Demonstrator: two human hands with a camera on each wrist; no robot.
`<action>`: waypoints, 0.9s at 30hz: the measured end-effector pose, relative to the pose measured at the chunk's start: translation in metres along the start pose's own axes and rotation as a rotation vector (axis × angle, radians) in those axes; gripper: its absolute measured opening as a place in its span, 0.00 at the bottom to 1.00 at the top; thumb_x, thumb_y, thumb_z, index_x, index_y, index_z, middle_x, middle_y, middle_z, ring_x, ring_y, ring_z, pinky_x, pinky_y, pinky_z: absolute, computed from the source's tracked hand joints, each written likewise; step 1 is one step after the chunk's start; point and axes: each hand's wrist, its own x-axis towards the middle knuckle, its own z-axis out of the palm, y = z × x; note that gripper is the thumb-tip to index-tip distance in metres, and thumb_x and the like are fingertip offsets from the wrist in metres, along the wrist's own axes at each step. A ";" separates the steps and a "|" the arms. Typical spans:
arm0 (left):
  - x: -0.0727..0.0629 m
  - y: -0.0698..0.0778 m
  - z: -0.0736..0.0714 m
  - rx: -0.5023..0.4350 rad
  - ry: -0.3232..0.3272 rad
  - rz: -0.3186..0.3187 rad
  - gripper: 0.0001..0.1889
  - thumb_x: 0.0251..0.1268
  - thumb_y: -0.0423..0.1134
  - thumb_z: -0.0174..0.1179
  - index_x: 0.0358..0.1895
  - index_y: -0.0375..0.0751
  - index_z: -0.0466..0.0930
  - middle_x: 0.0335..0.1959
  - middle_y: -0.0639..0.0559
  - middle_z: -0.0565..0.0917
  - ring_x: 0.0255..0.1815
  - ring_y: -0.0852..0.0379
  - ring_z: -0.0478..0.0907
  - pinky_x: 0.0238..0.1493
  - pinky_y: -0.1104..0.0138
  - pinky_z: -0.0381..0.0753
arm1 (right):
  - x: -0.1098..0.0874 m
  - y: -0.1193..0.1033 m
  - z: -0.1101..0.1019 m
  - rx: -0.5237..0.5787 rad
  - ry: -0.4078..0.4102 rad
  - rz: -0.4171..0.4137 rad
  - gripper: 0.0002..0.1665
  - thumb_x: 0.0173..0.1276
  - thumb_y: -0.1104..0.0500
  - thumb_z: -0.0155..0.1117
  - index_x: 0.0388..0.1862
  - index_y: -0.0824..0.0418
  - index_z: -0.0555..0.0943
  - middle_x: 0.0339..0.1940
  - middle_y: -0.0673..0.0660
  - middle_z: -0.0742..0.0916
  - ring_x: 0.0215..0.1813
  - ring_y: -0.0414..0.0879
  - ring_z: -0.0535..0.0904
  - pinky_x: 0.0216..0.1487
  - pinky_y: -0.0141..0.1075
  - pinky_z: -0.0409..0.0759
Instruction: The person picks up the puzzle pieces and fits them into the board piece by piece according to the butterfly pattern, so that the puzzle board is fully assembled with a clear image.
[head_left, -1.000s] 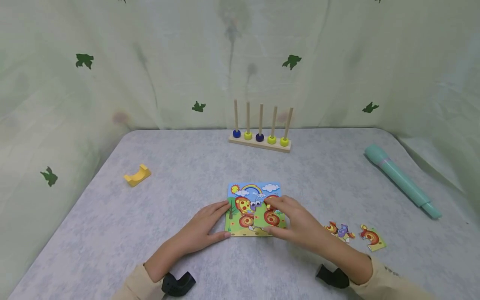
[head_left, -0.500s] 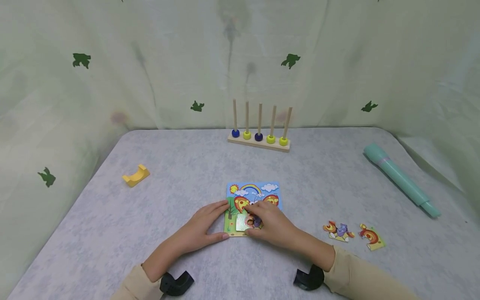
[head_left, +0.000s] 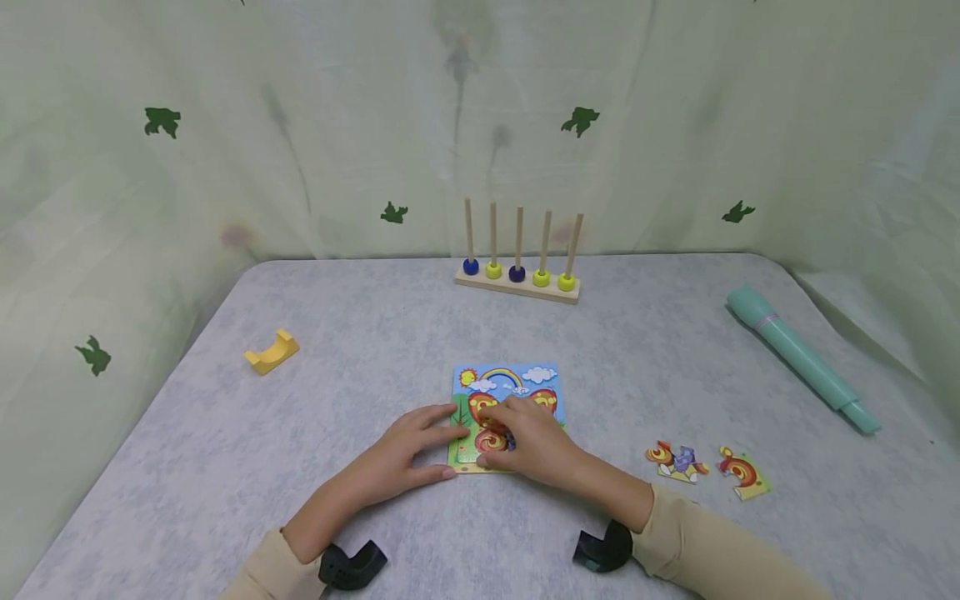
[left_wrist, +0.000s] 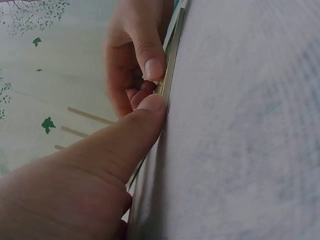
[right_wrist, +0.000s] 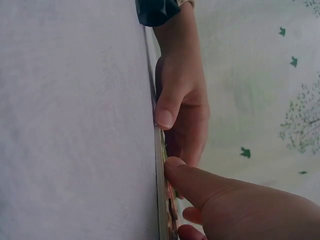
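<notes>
A square picture puzzle board point(head_left: 540, 375), showing a rainbow and a butterfly, lies flat near the table's front middle. My left hand point(head_left: 408, 450) rests along its left edge, thumb at the front corner and one fingertip reaching over the picture. With thumb and fingers my right hand point(head_left: 536, 446) pinches a puzzle piece point(head_left: 491, 440) with a red spiral, over the lower left of the board; part of the piece and the board's lower right are hidden by that hand. In the left wrist view, the left thumb point(left_wrist: 152, 102) touches the board's edge.
Two loose puzzle pieces, one with purple point(head_left: 678, 462) and one with a red spiral point(head_left: 742, 473), lie to the right. A wooden peg stand point(head_left: 517, 287) with beads is at the back. A yellow curved block point(head_left: 272, 352) lies left, a teal tube point(head_left: 802, 358) far right.
My right hand has moved left across the board, bringing the spiral piece to the lower left. My left hand stays at the edge, one finger now extended farther over the board.
</notes>
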 end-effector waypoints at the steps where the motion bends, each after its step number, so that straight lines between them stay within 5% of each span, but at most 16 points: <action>1: 0.000 0.000 0.000 0.001 -0.002 0.005 0.25 0.58 0.55 0.57 0.59 0.53 0.72 0.65 0.47 0.61 0.65 0.45 0.55 0.58 0.46 0.56 | 0.000 0.000 0.000 -0.004 -0.004 -0.004 0.32 0.52 0.42 0.67 0.55 0.53 0.76 0.35 0.45 0.75 0.36 0.38 0.66 0.35 0.32 0.66; 11: -0.001 0.000 0.000 0.008 -0.004 -0.004 0.25 0.58 0.56 0.56 0.58 0.54 0.73 0.65 0.47 0.61 0.64 0.45 0.55 0.58 0.46 0.57 | -0.001 0.001 -0.001 -0.008 -0.051 -0.028 0.26 0.57 0.46 0.64 0.55 0.50 0.77 0.39 0.46 0.74 0.39 0.39 0.66 0.38 0.34 0.64; 19: -0.002 0.001 0.001 -0.002 -0.001 -0.012 0.24 0.58 0.56 0.56 0.58 0.55 0.73 0.65 0.48 0.61 0.64 0.45 0.56 0.58 0.46 0.56 | -0.011 -0.007 -0.030 0.241 -0.215 0.071 0.32 0.59 0.48 0.63 0.62 0.54 0.69 0.57 0.51 0.70 0.57 0.46 0.65 0.52 0.44 0.68; 27: -0.001 0.002 -0.001 0.016 -0.002 -0.023 0.24 0.58 0.56 0.56 0.58 0.55 0.72 0.65 0.48 0.61 0.65 0.46 0.55 0.59 0.48 0.55 | -0.050 -0.006 -0.071 0.208 -0.098 0.085 0.37 0.56 0.49 0.67 0.64 0.50 0.66 0.62 0.49 0.65 0.62 0.49 0.60 0.54 0.48 0.68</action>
